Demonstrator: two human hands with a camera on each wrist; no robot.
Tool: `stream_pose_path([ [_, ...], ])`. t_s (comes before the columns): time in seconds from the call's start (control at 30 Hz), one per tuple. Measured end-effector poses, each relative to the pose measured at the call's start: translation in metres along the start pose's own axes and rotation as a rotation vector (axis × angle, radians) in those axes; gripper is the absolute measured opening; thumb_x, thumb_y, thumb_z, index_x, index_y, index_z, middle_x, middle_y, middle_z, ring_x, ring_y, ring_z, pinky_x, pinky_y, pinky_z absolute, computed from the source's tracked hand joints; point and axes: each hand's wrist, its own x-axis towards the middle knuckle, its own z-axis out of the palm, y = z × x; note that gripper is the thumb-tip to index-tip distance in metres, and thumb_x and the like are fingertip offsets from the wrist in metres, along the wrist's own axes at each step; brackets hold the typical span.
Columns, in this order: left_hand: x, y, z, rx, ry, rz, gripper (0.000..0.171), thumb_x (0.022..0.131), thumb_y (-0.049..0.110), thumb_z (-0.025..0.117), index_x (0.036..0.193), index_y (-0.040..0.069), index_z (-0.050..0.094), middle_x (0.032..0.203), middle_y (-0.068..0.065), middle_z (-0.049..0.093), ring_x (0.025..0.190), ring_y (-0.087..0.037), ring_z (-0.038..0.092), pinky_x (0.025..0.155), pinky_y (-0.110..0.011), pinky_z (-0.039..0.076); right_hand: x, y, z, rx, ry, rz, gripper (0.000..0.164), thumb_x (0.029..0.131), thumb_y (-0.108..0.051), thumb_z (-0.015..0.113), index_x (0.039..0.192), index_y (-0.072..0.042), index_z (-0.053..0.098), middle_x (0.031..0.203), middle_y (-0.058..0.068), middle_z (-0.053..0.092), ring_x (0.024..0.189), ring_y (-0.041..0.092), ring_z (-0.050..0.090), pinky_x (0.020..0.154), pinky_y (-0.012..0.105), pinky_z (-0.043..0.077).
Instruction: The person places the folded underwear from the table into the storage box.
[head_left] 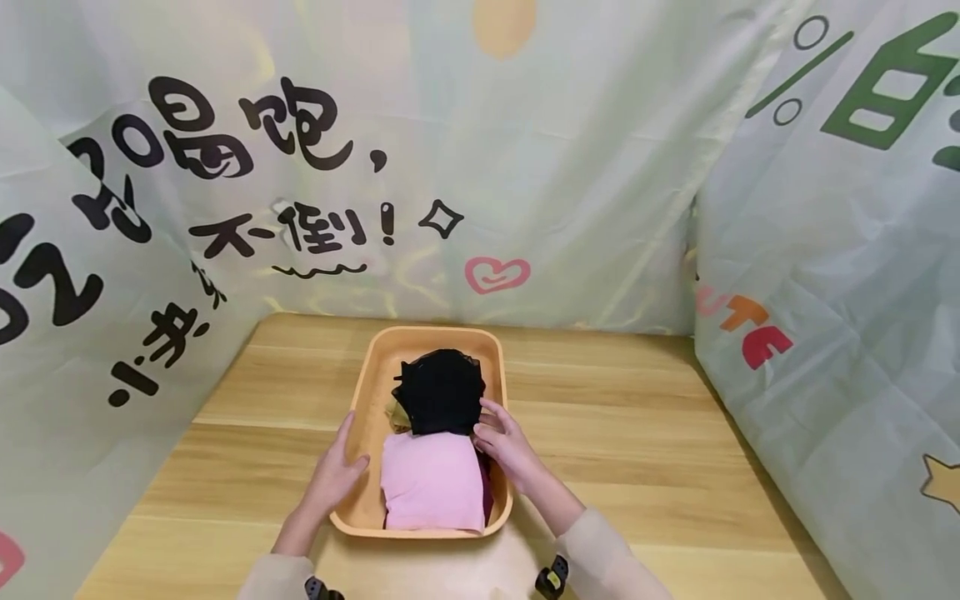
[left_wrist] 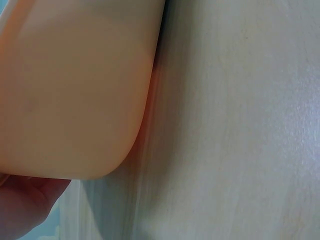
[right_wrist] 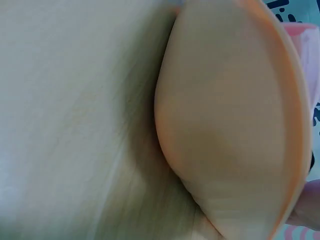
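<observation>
An orange-tan plastic tray point(head_left: 437, 331) stands on the wooden table in the head view. Inside it, a folded black cloth point(head_left: 444, 392) lies at the far end and a folded pink cloth point(head_left: 433, 482) at the near end. My left hand point(head_left: 336, 473) holds the tray's left side, thumb over the rim and fingers along the outer wall. My right hand point(head_left: 512, 446) reaches over the right rim, its loosely bent fingers at the black cloth's right edge. Both wrist views are mostly filled by the tray's outer wall point(left_wrist: 75, 90).
Some dark red cloth point(head_left: 487, 487) shows beside the pink one, and an olive-brown piece point(head_left: 398, 416) beside the black. The wooden table point(head_left: 615, 433) extends on both sides of the tray. Printed curtains point(head_left: 600, 208) enclose its back and sides.
</observation>
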Motion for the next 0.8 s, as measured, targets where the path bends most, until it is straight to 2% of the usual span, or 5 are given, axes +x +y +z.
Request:
stream_pose_path([
  [0.13,0.003,0.0,-0.002,0.001,0.0,-0.008,0.079,0.083,0.002,0.055,0.147,0.007,0.009,0.142,-0.032,0.023,0.069,-0.026,0.052,0.077,-0.044,0.046,-0.006,-0.003,-0.003,-0.008,-0.026,-0.008,0.054,0.092,-0.006,0.046,0.139,0.005,0.022,0.13,0.03,0.034,0.103,0.021,0.051,0.101,0.046,0.036],
  [0.37,0.003,-0.002,-0.004,0.005,-0.001,0.001,0.078,0.083,0.004,0.054,0.146,0.005,0.008,0.141,-0.034,0.024,0.089,-0.041,0.054,0.086,-0.052,0.044,-0.019,-0.003,-0.011,-0.04,-0.057,-0.001,0.055,0.092,-0.009,0.045,0.139,0.007,0.021,0.133,0.031,0.032,0.115,0.031,0.044,0.102,0.046,0.035],
  [0.57,0.009,-0.003,-0.005,0.005,-0.015,-0.007,0.078,0.085,0.006,0.054,0.147,0.008,0.005,0.142,-0.033,0.023,0.077,-0.033,0.053,0.08,-0.047,0.046,-0.025,-0.002,-0.024,-0.102,-0.079,-0.012,0.05,0.092,-0.006,0.044,0.136,0.009,0.026,0.132,0.033,0.035,0.115,0.035,0.046,0.101,0.045,0.036],
  [0.67,0.011,-0.004,-0.007,-0.007,-0.045,-0.003,0.078,0.087,0.008,0.052,0.147,0.009,0.003,0.144,-0.031,0.018,0.104,-0.047,0.049,0.095,-0.056,0.037,-0.028,-0.003,-0.031,-0.161,-0.067,-0.035,0.049,0.092,-0.007,0.046,0.134,0.011,0.029,0.13,0.034,0.038,0.114,0.037,0.047,0.099,0.045,0.039],
  [0.8,0.013,-0.005,-0.012,0.025,-0.113,0.034,0.075,0.092,0.013,0.049,0.146,0.005,-0.002,0.148,-0.028,0.008,0.129,-0.049,0.017,0.106,-0.056,0.015,-0.033,-0.008,-0.042,-0.31,-0.019,-0.076,0.048,0.09,-0.01,0.051,0.132,0.009,0.036,0.127,0.031,0.045,0.11,0.039,0.05,0.093,0.046,0.044],
])
